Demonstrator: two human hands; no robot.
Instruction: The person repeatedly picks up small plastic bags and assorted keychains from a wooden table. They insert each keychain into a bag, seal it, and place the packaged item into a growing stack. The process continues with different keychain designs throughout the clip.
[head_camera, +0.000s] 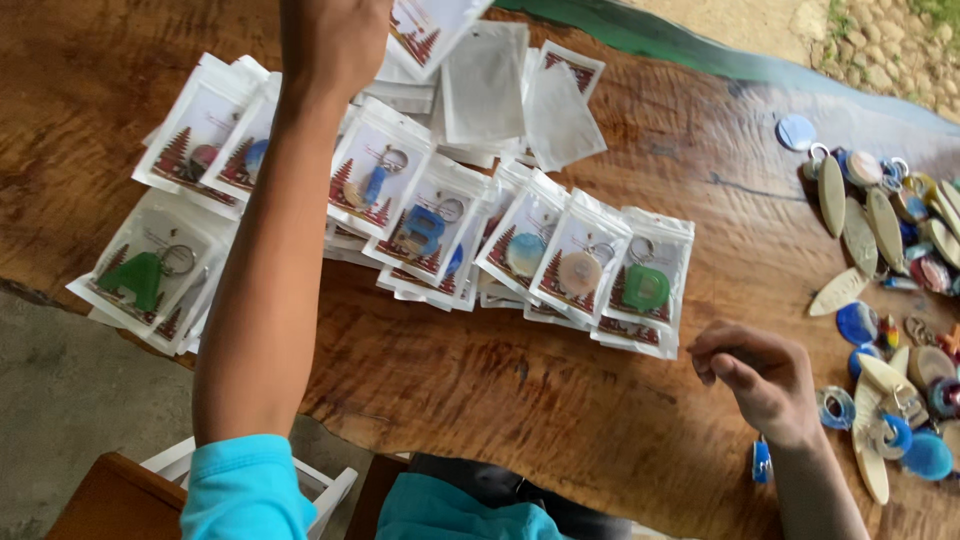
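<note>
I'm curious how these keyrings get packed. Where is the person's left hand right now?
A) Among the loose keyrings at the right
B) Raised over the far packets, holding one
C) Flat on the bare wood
B: the left hand is stretched out above the packets, gripping a white packet.

A white keyring packet (432, 28) with red tree print, held tilted above the packet pile.

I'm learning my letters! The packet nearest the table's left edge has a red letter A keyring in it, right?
Not quite. The head view shows the letter A keyring in that packet near the table's left edge is green, not red.
</note>
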